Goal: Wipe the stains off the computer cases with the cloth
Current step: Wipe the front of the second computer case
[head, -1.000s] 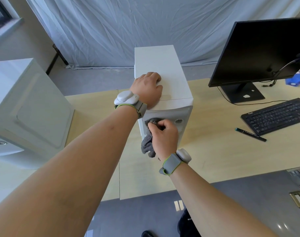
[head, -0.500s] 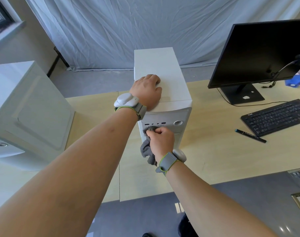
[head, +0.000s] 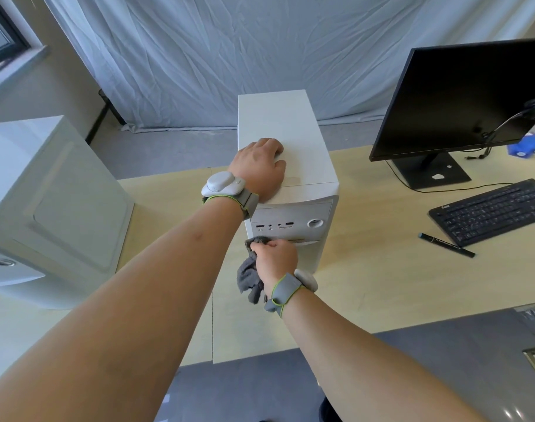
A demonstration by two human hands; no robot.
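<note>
Now, right hand (head: 277,255): fingers bunch the cloth (head: 249,275) against the case front (head: 293,222), probably touching.
Case axis: upright; unwiped panel lies below.
Left hand (head: 261,169): flat on top.

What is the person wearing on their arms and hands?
Both arms are bare, with no sleeves and no gloves. The left hand has a grey wrist strap edged in bright green, carrying a rounded pale grey device on top. The right hand wears a matching grey strap with green trim and a similar pale rounded device. No cables show.
</note>
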